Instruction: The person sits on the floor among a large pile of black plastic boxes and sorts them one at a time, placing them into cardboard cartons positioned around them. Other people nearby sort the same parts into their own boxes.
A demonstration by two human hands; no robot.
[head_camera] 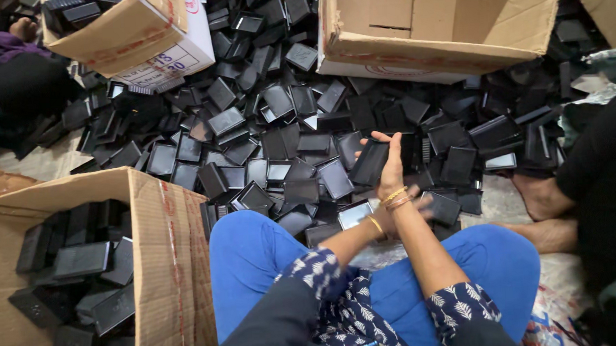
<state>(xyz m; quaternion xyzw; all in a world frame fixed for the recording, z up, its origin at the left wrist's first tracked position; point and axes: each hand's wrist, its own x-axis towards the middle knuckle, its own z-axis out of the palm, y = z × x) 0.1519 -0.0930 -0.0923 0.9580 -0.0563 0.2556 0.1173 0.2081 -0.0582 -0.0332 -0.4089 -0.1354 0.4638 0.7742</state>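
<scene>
Floor heaped with black trays (pixel 278 126); right hand (pixel 393 166) grips one (pixel 370 162).

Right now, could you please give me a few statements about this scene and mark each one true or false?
1. The right hand holds a black tray above the pile of black trays. True.
2. The cardboard box beside the person's left knee is empty. False: it holds stacked black trays.
3. The person's trousers are blue. True.
4. The forearms are crossed, and both wrists wear bangles. True.
5. The big box at the top is packed full of trays. False: its inside shows bare cardboard.
6. The left hand rests on the person's knee. False: it is out over the trays, blurred, so whether it grips one cannot be told.
</scene>
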